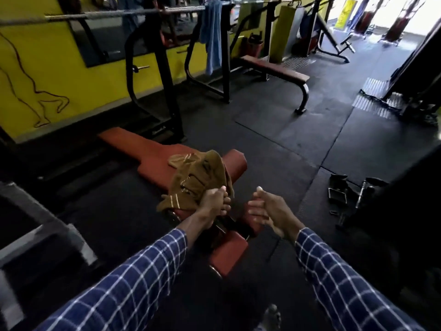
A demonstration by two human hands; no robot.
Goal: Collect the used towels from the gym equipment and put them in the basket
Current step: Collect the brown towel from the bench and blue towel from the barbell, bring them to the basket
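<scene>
A brown towel [194, 177] with thin light stripes lies bunched on the red padded bench [152, 151] in front of me. My left hand [213, 203] grips the towel's near edge. My right hand [269, 209] hovers just to the right of it, fingers loosely curled, holding nothing. A light blue towel [212, 37] hangs from the barbell [114, 14] on the rack at the back. No basket is in view.
A yellow wall with mirror runs along the left. Black rack uprights [164, 75] stand behind the bench. A second flat bench [276, 70] sits at back centre. Metal cable handles [341, 189] lie on the black rubber floor to the right. A dark machine frame [35, 235] is at left.
</scene>
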